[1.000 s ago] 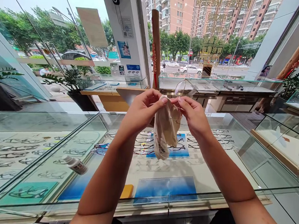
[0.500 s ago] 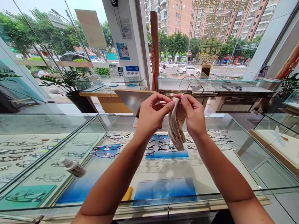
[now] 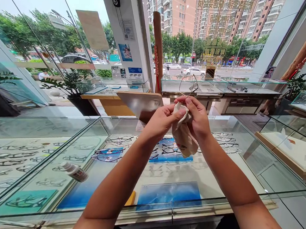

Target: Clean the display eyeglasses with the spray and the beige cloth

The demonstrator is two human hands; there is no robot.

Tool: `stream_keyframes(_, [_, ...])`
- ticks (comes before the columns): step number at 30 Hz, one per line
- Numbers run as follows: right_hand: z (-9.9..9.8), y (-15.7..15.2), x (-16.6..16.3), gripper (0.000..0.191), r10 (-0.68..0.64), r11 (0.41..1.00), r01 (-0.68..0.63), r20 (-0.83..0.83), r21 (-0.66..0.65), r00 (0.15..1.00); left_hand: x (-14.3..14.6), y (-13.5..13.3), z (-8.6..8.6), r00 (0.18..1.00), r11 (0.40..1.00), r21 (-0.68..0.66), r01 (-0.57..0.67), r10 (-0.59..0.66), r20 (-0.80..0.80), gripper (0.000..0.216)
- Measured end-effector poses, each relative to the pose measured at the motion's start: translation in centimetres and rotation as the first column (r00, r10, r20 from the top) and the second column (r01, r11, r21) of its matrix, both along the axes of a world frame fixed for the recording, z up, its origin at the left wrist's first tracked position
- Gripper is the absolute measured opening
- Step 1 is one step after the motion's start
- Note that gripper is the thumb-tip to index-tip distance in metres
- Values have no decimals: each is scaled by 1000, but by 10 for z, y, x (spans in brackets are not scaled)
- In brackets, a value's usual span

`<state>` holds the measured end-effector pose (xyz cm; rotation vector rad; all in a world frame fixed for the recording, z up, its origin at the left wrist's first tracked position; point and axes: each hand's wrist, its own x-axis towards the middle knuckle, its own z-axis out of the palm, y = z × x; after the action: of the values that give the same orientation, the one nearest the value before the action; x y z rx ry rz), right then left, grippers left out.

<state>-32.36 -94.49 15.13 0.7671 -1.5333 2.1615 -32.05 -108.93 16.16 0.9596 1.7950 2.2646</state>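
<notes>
Both my hands are raised above a glass display counter (image 3: 247, 160). My left hand (image 3: 161, 121) pinches a beige cleaning cloth (image 3: 183, 137) that hangs down between the hands. My right hand (image 3: 198, 118) grips a pair of thin-framed glasses (image 3: 188, 85), whose lens and frame stick up above the fingers. The cloth wraps the part of the glasses between my fingertips, and that part is hidden.
Under the glass lie several rows of spectacle frames (image 3: 166, 150) on blue mats. A small white spray bottle (image 3: 74, 171) lies on the counter top at the left. More glass cases (image 3: 219, 85) stand behind, with potted plants (image 3: 73, 81) by the windows.
The hands have closed in on each other. The cloth, first hanging loose, is now bunched around the glasses. The glasses have turned and sit a little higher above my fingers.
</notes>
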Motion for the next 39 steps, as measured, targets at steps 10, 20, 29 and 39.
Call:
stream_keyframes(10, [1, 1, 5, 36, 49, 998, -48, -20, 47, 999, 3, 18, -17, 954, 969, 128, -211, 232, -190, 51])
stream_keyframes(20, [8, 8, 6, 38, 46, 999, -47, 55, 16, 997, -2, 13, -15, 930, 969, 12, -247, 241, -276, 57])
stream_keyframes(29, [11, 13, 0, 39, 115, 993, -113, 100, -32, 988, -5, 0, -9, 947, 990, -88, -108, 76, -313, 58])
stream_keyframes(39, [12, -4, 14, 33, 148, 986, -145, 31, -87, 989, -9, 18, -21, 822, 911, 182, -369, 411, -393, 53])
